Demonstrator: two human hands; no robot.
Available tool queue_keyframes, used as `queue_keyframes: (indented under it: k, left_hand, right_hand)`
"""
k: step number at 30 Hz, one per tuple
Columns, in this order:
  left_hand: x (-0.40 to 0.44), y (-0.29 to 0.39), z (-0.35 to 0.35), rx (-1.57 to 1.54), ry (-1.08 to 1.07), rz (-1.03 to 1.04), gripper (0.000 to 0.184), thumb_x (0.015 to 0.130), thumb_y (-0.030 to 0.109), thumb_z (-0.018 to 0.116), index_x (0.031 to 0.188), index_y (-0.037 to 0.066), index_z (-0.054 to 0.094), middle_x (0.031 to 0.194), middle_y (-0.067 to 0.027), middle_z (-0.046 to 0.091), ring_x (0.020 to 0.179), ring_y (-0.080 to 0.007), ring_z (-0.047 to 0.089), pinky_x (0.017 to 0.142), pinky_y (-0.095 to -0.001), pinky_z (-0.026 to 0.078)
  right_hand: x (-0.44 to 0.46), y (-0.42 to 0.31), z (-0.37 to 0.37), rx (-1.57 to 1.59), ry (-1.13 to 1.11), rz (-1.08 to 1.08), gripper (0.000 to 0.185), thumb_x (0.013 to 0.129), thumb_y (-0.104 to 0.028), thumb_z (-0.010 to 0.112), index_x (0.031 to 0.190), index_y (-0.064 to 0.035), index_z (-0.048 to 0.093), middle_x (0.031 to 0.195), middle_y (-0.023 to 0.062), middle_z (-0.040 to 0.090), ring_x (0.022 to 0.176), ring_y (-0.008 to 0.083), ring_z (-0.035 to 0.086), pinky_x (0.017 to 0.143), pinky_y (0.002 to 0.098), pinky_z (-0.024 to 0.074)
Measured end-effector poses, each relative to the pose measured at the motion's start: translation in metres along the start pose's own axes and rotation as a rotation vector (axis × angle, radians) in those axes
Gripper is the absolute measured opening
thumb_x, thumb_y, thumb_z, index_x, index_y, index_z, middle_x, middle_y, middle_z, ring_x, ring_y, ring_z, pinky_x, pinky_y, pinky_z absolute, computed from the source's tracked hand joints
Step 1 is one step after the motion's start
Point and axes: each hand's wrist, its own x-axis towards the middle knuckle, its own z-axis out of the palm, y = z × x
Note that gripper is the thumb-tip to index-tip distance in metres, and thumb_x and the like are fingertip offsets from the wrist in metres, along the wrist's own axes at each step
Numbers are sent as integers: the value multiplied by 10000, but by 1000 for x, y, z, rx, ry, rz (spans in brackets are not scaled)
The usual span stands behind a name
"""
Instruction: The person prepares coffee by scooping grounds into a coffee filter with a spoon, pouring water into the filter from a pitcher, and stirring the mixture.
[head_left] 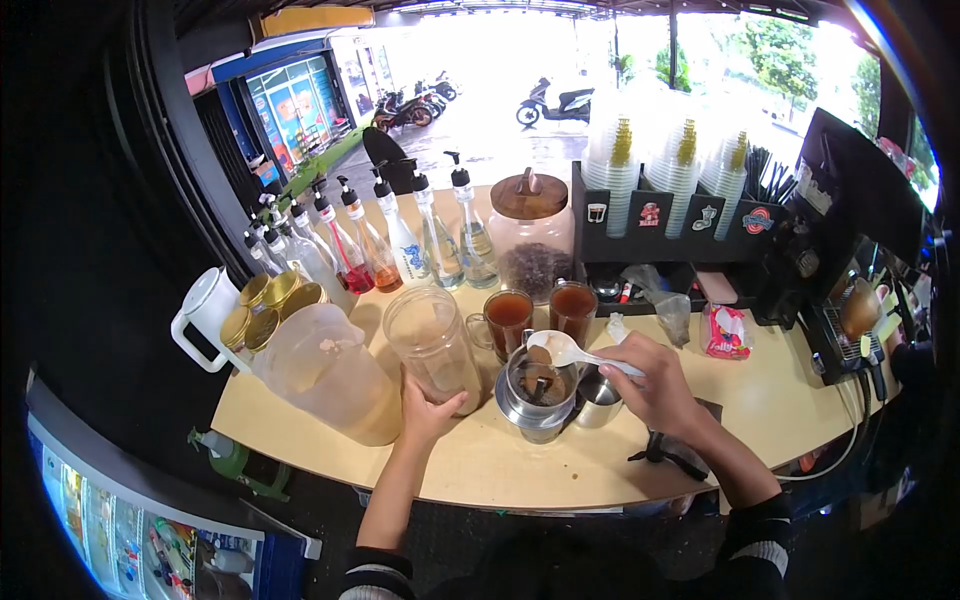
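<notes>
My left hand (430, 408) is wrapped round the lower side of a clear plastic jar (425, 325), which stands tilted and has some tan powder low inside. In my right hand (655, 378) is a white plastic spoon (572, 351), its bowl over the mouth of a metal drip coffee filter (513, 407). Brown powder and a dark piece show inside the filter. Close behind stand two glass mugs of reddish-brown drink, the left mug (508, 314) and the right mug (573, 305). A small metal cup (598, 398) sits just right of the filter.
A large cloudy pitcher (325, 370) stands left of the jar, near a white jug (205, 310). Several pump bottles (440, 245) line the back. Behind the mugs are a wooden-lidded jar (533, 225) and a black cup holder (640, 225). A pink packet (727, 332) lies to the right.
</notes>
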Motion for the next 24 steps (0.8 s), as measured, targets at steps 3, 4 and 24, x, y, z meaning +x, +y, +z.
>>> queue_keyframes:
  k: [3,4,24]
  left_hand:
    - [1,-1,1,-2,19,10,905,583,135,848,1310,-11,329,1238,-169,484,1162,-269,489,998,-381,383]
    - [1,-1,1,0,23,20,903,584,134,847,1309,-11,329,1236,-170,484,1161,-269,489,999,-381,382]
    - [1,1,4,-29,45,39,891,578,145,848,1301,4,346,1237,-165,498,1152,-275,502,988,-384,389]
  right_hand:
    - [-1,0,1,28,78,-16,160,846,-52,638,999,-25,676,779,118,595,669,234,590,575,333,447]
    - [-1,0,0,12,61,-12,161,846,-49,637,1000,-25,675,780,120,595,669,236,590,575,333,448]
    - [-21,-5,-11,47,44,88,147,859,-61,632,994,-16,667,753,110,582,641,207,540,585,317,429]
